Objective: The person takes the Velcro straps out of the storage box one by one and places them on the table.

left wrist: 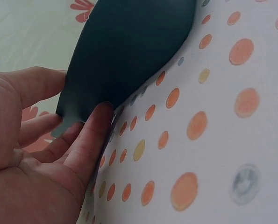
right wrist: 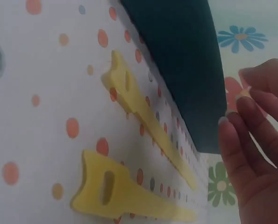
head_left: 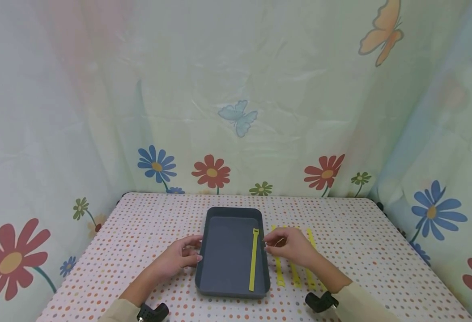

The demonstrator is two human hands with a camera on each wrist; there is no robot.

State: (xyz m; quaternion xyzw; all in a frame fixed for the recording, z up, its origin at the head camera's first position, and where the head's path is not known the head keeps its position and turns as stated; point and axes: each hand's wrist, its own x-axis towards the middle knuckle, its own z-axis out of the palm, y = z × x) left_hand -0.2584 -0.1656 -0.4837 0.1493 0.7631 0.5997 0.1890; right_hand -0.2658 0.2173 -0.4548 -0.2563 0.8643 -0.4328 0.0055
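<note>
A dark grey rectangular tray (head_left: pixel 224 255) lies on the dotted table. Inside it, towards the right, a flat yellow strap with a slotted head (head_left: pixel 253 264) lies lengthwise. My left hand (head_left: pixel 178 257) is at the tray's left side, and its fingertips touch the tray's wall (left wrist: pixel 124 51). At the right rim is my right hand (head_left: pixel 290 245), its fingers bent loosely beside the tray. A small pale spot shows among those fingers in the right wrist view; I cannot tell what it is. Several more yellow straps (right wrist: pixel 101 186) lie on the table beneath and beside this hand.
The table (head_left: pixel 159 223) wears a white cover with coloured dots. Behind it and along both sides hangs a curtain (head_left: pixel 284 147) printed with flowers and butterflies. A dark camera is strapped to each wrist.
</note>
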